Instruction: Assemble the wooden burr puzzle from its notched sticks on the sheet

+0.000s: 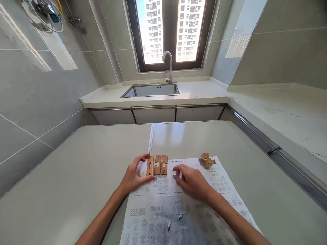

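Note:
My left hand (pixel 134 175) pinches a flat notched wooden puzzle piece (pixel 150 165) between thumb and fingers, standing it on the printed instruction sheet (pixel 184 207). Two more notched wooden pieces (pixel 160 164) lie side by side just right of it, touching each other. My right hand (pixel 191 180) rests palm down on the sheet, fingertips close to those pieces, holding nothing that I can see. An assembled wooden cross-shaped puzzle (pixel 206 161) sits at the sheet's far right corner, apart from both hands.
The sheet lies on a pale table (pixel 76 183) with a seam down its middle. Beyond it a counter holds a steel sink (pixel 153 90) and tap (pixel 169 66) under a window. Another counter (pixel 286 115) runs along the right.

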Motion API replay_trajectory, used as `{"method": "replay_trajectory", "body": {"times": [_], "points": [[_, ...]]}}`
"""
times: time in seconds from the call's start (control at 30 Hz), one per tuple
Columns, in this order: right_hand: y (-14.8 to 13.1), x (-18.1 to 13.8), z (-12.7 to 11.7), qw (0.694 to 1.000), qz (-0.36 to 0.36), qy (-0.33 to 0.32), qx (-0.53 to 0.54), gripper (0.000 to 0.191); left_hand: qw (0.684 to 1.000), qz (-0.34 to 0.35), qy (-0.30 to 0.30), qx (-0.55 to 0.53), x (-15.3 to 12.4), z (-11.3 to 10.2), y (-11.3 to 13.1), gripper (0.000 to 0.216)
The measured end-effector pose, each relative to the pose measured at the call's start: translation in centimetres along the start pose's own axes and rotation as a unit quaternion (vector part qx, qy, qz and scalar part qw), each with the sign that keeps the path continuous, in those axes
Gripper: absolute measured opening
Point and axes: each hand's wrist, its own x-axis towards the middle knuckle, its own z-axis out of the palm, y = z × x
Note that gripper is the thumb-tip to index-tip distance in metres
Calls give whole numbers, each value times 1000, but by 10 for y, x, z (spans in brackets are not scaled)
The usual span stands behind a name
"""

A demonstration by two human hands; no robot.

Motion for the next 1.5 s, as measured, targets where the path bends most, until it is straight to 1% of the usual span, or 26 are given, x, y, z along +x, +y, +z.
{"method": "replay_trajectory", "body": {"times": [0.03, 0.13, 0.2, 0.3, 0.4, 0.5, 0.57, 0.67, 0.77, 0.87, 0.93, 1.0, 1.1, 1.17, 1.23, 1.3, 1.5], "points": [[-5, 6, 3, 1000, 3, 0, -7, 17, 1000, -3, 8, -13, -1, 2, 2, 80], [-17, 22, 15, 999, 12, -7, -42, 34, 999, -7, 16, -39, -3, 7, 4, 78], [-21, 29, 22, 997, 21, -10, -69, 40, 998, -11, 14, -54, -4, 10, 3, 79], [-23, 34, 27, 996, 30, -13, -87, 32, 995, -17, 15, -96, -5, 13, 1, 79], [-20, 32, 25, 997, 26, -13, -74, 25, 978, -18, 31, -207, -4, 15, 1, 79], [-14, 27, 24, 998, 17, -9, -60, 26, 935, -49, 36, -350, -3, 18, 3, 81], [-11, 25, 24, 999, 16, -5, -52, 26, 895, -89, 38, -435, -2, 20, 4, 84], [-8, 24, 26, 999, 23, 4, -35, 29, 828, -141, 48, -541, -1, 22, 3, 85], [-7, 23, 26, 999, 25, 9, -19, 27, 780, -177, 46, -598, 1, 22, -1, 85], [-7, 22, 24, 999, 26, 22, 6, 22, 756, -197, 45, -623, 3, 21, -4, 81], [-8, 21, 22, 997, 32, 37, 60, 21, 750, -202, 45, -628, 3, 21, -5, 79], [-11, 19, 20, 986, 41, 42, 155, 23, 751, -203, 40, -627, 3, 22, -4, 78], [-19, 16, 22, 951, 49, 18, 305, 29, 758, -201, 36, -619, 3, 25, -3, 78], [-26, 14, 26, 929, 45, -1, 366, 31, 763, -192, 31, -616, 3, 27, -3, 78], [-32, 11, 32, 917, 34, -7, 397, 34, 766, -178, 21, -617, 3, 28, -3, 79], [-36, 9, 37, 912, 25, -2, 409, 37, 769, -166, 6, -618, 2, 29, -3, 80], [-37, 6, 42, 896, 6, -7, 444, 41, 789, -145, -44, -595, 0, 28, 2, 75]]}}
